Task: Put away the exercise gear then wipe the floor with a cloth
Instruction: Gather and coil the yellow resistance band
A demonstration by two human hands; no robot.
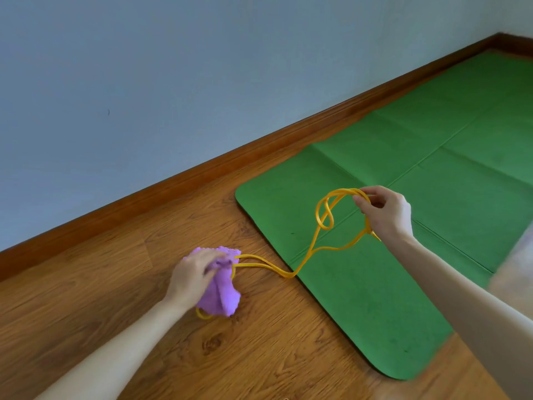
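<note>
Two grips engaged: right hand clamped on yellow band loops above green mat; band trailed leftward to left hand, pressed on purple cloth, floor.

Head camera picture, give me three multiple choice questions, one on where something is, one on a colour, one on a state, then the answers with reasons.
1. Where does the purple cloth lie?
A. on the green mat
B. on the wooden floor
C. against the wall

2. What colour is the resistance band?
A. yellow
B. red
C. black

3. How is the mat?
A. rolled up
B. folded in half
C. spread flat

Answers:
1 B, the wooden floor shows all round it, under the left hand.
2 A, yellow loops run from the cloth to the right hand.
3 C, it lies open along the wall, creases showing.
</note>
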